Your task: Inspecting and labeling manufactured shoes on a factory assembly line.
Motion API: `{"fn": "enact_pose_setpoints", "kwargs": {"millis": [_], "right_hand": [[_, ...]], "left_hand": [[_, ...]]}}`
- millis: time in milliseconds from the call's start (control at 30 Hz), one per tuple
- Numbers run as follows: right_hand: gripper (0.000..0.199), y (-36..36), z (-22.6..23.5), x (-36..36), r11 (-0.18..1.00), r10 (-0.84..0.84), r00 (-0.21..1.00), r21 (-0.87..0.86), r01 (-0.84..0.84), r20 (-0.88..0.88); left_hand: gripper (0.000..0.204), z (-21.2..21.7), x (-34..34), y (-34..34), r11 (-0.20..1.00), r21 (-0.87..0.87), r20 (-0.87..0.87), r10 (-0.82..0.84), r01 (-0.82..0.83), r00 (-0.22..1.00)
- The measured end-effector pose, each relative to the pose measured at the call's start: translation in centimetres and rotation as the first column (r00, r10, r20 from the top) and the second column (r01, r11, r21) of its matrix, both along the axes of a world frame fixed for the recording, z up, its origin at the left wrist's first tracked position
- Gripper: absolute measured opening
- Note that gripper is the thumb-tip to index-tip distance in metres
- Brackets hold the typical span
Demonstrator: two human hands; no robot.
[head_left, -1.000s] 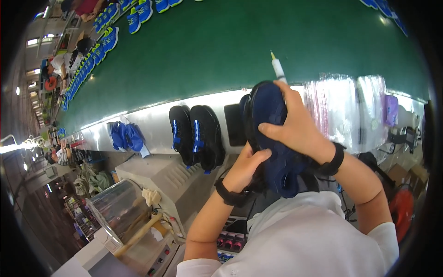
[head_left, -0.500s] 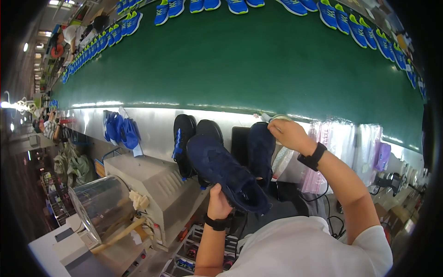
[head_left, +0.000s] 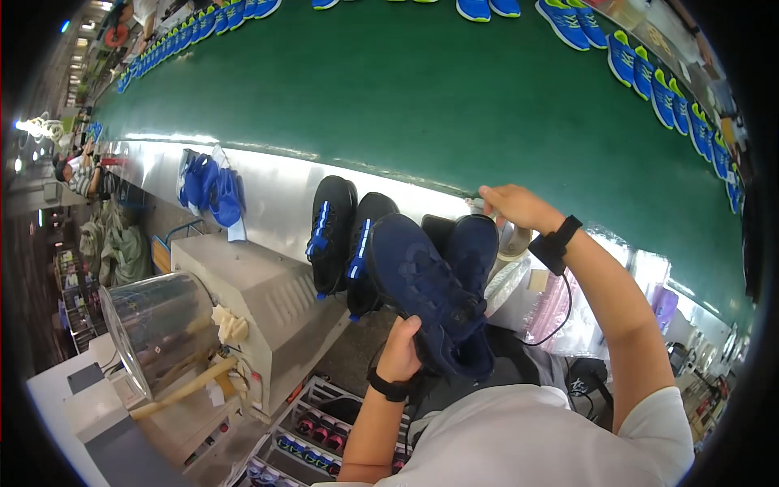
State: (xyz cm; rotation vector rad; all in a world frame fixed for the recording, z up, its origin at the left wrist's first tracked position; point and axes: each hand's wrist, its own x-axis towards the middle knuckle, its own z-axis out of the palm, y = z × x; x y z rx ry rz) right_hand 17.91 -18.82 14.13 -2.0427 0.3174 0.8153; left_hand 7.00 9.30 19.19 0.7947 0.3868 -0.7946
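My left hand grips a navy lace-up shoe by its side near the heel, toe pointing away from me. Behind it, partly covered, is a second navy shoe; what supports it is hidden. Beyond that shoe's toe, at the belt edge, my right hand has its fingers bent together beside a small pale piece. Whether they pinch it I cannot make out. Just below the right hand is a beige roll-like thing. To the left, two black shoes with blue trim stand toes up against the metal side panel.
A green conveyor belt spans the far side, with rows of blue shoes along it. Blue pieces hang from its panel. At left stands a beige machine with a clear drum. Below is a shoe rack.
The view has shifted. The shoe in my left hand now stands more upright and overlaps the second navy shoe more. My right hand stays by the belt edge, its fingers changed in pose.
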Motion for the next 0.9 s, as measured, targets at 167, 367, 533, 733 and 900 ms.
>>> {"fn": "enact_pose_setpoints", "kwargs": {"millis": [167, 367, 533, 733, 900], "right_hand": [[0.055, -0.9, 1.8, 0.2, 0.986, -0.023, 0.993, 0.159, 0.041, -0.112], [0.031, -4.0, 7.2, -2.9, 0.906, -0.266, 0.961, 0.36, 0.222, 0.079], [0.057, -7.1, 14.4, -8.7, 0.905, -0.223, 0.899, 0.423, 0.047, 0.378], [0.1, -6.3, 19.2, -11.0, 0.837, 0.108, 0.951, 0.49, -0.245, 0.29], [0.105, -6.9, 18.7, -11.1, 0.774, 0.231, 0.956, 0.561, -0.294, 0.183]], "left_hand": [[0.065, 0.5, 0.3, 0.4, 1.0, 0.006, 0.01, 0.013, -0.013, 1.0], [0.056, 4.1, 2.4, -0.9, 0.99, 0.121, 0.057, -0.083, 0.075, 0.995], [0.057, 5.2, 5.2, -1.9, 0.814, 0.223, 0.223, -0.578, 0.536, 0.785], [0.051, 4.6, 6.5, -4.3, 0.322, 0.313, 0.27, -0.932, 0.894, 0.241], [0.055, 4.6, 7.2, -6.0, 0.166, 0.219, 0.263, -0.959, 0.962, 0.106]]}}
